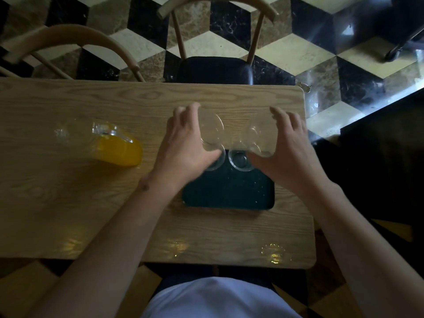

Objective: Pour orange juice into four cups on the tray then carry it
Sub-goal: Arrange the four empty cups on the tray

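A dark tray (229,193) lies on the wooden table in front of me. My left hand (185,143) grips a clear glass cup (211,129) above the tray's far left corner. My right hand (289,148) grips another clear cup (257,138) above the far right side. Two more clear cups stand on the tray's far edge, one (239,160) between my hands and one (216,162) partly hidden under my left hand. A glass jug of orange juice (117,148) stands to the left on the table.
The wooden table (68,203) ends just right of the tray. Two wooden chairs stand at its far side, one (213,70) straight ahead, one (73,42) to the left. A patterned tile floor lies beyond.
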The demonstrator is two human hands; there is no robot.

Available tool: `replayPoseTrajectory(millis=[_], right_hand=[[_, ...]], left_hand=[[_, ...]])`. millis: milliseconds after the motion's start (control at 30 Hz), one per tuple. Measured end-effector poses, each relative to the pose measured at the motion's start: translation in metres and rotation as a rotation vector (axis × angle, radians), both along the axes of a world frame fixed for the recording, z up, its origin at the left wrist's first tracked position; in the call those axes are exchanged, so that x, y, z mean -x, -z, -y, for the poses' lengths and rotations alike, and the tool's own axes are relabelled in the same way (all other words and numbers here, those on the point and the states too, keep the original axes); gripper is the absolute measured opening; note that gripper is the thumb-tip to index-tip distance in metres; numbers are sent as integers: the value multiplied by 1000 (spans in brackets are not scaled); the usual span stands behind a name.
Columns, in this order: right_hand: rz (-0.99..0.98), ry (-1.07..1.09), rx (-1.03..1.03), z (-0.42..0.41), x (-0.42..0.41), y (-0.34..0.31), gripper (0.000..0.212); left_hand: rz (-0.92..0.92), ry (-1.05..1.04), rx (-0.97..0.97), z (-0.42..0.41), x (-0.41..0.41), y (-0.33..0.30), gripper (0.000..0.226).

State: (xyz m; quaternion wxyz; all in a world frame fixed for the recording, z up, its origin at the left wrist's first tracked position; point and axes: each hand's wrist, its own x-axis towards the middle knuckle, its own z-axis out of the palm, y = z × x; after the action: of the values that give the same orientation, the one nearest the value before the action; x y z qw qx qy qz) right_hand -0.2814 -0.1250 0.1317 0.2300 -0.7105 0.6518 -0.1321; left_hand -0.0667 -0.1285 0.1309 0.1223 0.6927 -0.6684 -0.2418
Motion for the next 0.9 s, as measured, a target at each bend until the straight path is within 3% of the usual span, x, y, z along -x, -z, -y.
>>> replayPoseTrajectory(millis=[200, 400, 700, 900], right_hand=[[120, 26, -17, -67, -2, 10, 101], [274, 171, 168, -116, 8, 51, 96], [133, 96, -83, -136, 0, 103, 94], [35, 39, -127, -129, -6, 111, 93]], left_hand=[[-121, -59, 134, -79, 17, 21, 100], [-225, -157, 277, -137, 18, 77, 93], [-162, -52, 79, -152, 15, 114, 97], [-153, -23, 18, -146, 19, 126, 99]])
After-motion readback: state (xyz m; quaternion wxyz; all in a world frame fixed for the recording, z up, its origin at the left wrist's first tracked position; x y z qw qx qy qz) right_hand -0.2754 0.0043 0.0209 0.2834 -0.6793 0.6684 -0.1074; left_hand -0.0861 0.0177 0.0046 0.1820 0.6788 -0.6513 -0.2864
